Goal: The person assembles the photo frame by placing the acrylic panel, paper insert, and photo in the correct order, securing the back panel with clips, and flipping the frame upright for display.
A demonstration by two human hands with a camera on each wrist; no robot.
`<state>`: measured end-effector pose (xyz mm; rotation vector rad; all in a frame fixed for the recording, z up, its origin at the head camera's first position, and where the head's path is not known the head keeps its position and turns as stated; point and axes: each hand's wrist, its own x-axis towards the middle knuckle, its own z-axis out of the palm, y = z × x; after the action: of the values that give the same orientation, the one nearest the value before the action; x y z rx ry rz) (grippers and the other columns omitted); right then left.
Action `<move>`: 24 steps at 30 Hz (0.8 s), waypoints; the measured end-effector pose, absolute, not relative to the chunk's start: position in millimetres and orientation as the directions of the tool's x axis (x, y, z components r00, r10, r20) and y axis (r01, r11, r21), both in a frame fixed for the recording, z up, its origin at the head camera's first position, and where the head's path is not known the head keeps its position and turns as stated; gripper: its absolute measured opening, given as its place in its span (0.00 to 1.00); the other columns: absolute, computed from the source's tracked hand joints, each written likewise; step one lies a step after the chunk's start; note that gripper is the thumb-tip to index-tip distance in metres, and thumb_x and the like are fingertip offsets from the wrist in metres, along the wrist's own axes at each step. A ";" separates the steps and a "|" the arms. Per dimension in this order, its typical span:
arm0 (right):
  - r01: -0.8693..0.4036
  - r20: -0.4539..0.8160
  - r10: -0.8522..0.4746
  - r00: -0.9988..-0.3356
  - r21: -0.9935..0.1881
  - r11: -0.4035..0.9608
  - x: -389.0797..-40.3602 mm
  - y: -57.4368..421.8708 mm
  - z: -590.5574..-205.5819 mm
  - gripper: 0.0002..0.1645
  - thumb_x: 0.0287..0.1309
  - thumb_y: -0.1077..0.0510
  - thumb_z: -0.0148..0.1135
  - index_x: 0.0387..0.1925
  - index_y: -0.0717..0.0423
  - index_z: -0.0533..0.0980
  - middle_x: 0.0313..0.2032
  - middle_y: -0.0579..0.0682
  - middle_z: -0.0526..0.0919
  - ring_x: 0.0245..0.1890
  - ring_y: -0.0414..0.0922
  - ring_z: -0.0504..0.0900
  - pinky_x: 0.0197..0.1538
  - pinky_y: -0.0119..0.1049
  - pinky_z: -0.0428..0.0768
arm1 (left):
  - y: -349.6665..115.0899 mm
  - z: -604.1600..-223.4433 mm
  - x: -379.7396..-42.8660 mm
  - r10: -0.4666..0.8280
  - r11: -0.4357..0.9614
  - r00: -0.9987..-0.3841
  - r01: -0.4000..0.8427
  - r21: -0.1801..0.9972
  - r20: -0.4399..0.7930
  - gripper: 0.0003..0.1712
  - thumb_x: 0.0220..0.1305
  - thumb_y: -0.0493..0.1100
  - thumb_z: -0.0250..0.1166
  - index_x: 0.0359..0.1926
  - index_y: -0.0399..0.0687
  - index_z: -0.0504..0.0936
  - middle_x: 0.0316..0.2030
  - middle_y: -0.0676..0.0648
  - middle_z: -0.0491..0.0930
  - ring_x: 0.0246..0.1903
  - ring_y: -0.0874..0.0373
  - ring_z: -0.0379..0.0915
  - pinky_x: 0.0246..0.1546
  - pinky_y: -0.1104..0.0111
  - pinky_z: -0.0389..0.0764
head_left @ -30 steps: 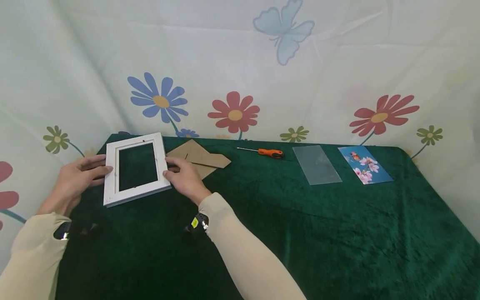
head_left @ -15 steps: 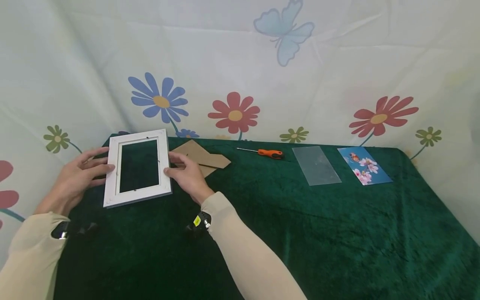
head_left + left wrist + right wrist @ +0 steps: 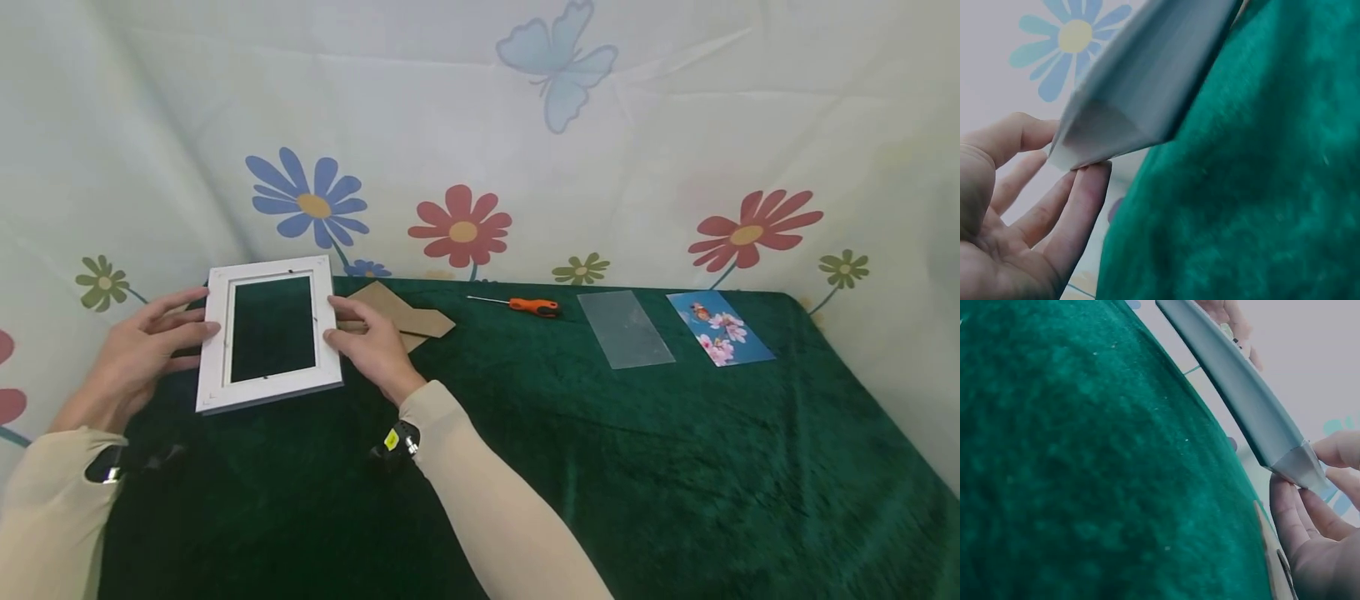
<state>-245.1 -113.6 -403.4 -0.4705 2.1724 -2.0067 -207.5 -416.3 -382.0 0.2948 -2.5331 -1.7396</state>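
Held near the far left corner of the green-covered counter (image 3: 675,475): white frame (image 3: 270,390), tilted up toward the head camera, opening unfilled. Pinched at one side by the left hand (image 3: 142,342), thumb in front, fingers part-spread and behind; likewise at the opposite side by the right hand (image 3: 375,342). In head view only: small dark tabs around the opening. In wrist views only: outer edge and fingertips beneath, with a gap to the counter. Beside the right hand, partly covered: brown board (image 3: 408,317), just a sliver in right wrist view. Along the far edge toward the far right corner: orange-handled screwdriver (image 3: 534,307), clear sheet (image 3: 626,329), flower print (image 3: 720,327).
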 end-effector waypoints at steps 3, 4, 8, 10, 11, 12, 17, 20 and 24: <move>-0.138 0.113 -0.322 -0.940 -0.989 0.056 -246.2 -111.0 -398.8 0.29 0.71 0.57 0.69 0.71 0.41 0.78 0.57 0.41 0.81 0.47 0.37 0.83 0.51 0.30 0.83 | -413.0 -375.5 -207.0 -0.200 0.354 -0.978 -0.131 0.926 -0.062 0.44 0.71 0.52 0.73 0.82 0.62 0.65 0.50 0.68 0.76 0.40 0.75 0.81 0.37 0.72 0.85; -0.139 0.116 -0.320 -0.940 -0.989 0.052 -246.9 -109.5 -397.0 0.29 0.71 0.58 0.70 0.70 0.42 0.78 0.56 0.41 0.81 0.46 0.37 0.83 0.50 0.30 0.83 | -411.4 -373.3 -207.0 -0.200 0.354 -0.978 -0.131 0.926 -0.062 0.44 0.70 0.53 0.73 0.82 0.63 0.64 0.51 0.67 0.76 0.41 0.75 0.81 0.37 0.72 0.85; -0.137 0.115 -0.299 -0.947 -0.989 0.055 -249.2 -101.2 -389.5 0.27 0.71 0.58 0.70 0.68 0.42 0.80 0.54 0.45 0.82 0.43 0.40 0.83 0.48 0.32 0.84 | -403.6 -365.5 -207.5 -0.199 0.330 -0.978 -0.131 0.935 -0.067 0.46 0.68 0.54 0.75 0.82 0.63 0.65 0.56 0.62 0.76 0.42 0.74 0.82 0.39 0.72 0.85; -0.132 0.108 -0.298 -0.948 -0.989 0.062 -250.2 -96.3 -386.1 0.27 0.71 0.58 0.70 0.68 0.42 0.80 0.55 0.46 0.82 0.44 0.40 0.83 0.48 0.34 0.85 | -399.1 -361.9 -207.1 -0.203 0.309 -0.976 -0.135 0.941 -0.073 0.47 0.66 0.56 0.76 0.82 0.64 0.66 0.57 0.60 0.75 0.42 0.73 0.82 0.39 0.72 0.85; -0.131 0.106 -0.300 -0.948 -0.989 0.065 -250.7 -93.6 -384.5 0.27 0.71 0.57 0.70 0.68 0.41 0.80 0.55 0.46 0.82 0.44 0.39 0.83 0.49 0.35 0.85 | -396.8 -360.5 -207.0 -0.203 0.300 -0.976 -0.134 0.945 -0.074 0.48 0.65 0.56 0.77 0.81 0.64 0.66 0.58 0.59 0.75 0.43 0.73 0.82 0.40 0.72 0.85; -0.131 0.104 -0.302 -0.947 -0.989 0.068 -251.0 -90.8 -382.9 0.27 0.71 0.57 0.70 0.68 0.40 0.80 0.55 0.46 0.82 0.45 0.39 0.84 0.49 0.36 0.86 | -394.2 -359.0 -206.7 -0.202 0.302 -0.977 -0.132 0.944 -0.072 0.48 0.64 0.57 0.77 0.81 0.65 0.66 0.58 0.59 0.75 0.43 0.73 0.82 0.40 0.73 0.85; -0.144 0.115 -0.327 -0.938 -0.987 0.065 -253.4 -75.2 -376.5 0.28 0.71 0.57 0.70 0.70 0.40 0.79 0.56 0.44 0.82 0.47 0.40 0.85 0.52 0.40 0.86 | -380.9 -351.5 -206.5 -0.176 0.249 -0.982 -0.111 0.962 -0.068 0.49 0.63 0.55 0.78 0.82 0.62 0.65 0.59 0.56 0.74 0.44 0.72 0.82 0.41 0.74 0.84; -0.146 0.117 -0.335 -0.935 -0.987 0.063 -254.6 -64.1 -372.8 0.28 0.71 0.57 0.70 0.70 0.40 0.79 0.56 0.44 0.82 0.48 0.42 0.85 0.54 0.44 0.86 | -370.5 -347.7 -208.1 -0.167 0.256 -0.984 -0.104 0.961 -0.062 0.50 0.64 0.56 0.77 0.82 0.62 0.65 0.63 0.52 0.73 0.45 0.71 0.82 0.41 0.74 0.84; -0.154 0.120 -0.350 -0.929 -0.985 0.072 -256.7 -48.3 -368.7 0.29 0.71 0.57 0.70 0.71 0.41 0.78 0.57 0.48 0.81 0.47 0.45 0.85 0.55 0.49 0.85 | -354.8 -344.8 -211.4 -0.158 0.317 -0.987 -0.090 0.944 -0.041 0.48 0.65 0.58 0.75 0.82 0.64 0.65 0.69 0.45 0.70 0.47 0.70 0.81 0.43 0.73 0.84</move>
<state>-256.7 -48.3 -368.7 -0.5195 2.1851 -1.9773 -211.4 -354.8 -344.8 0.2359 -2.5005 -1.7867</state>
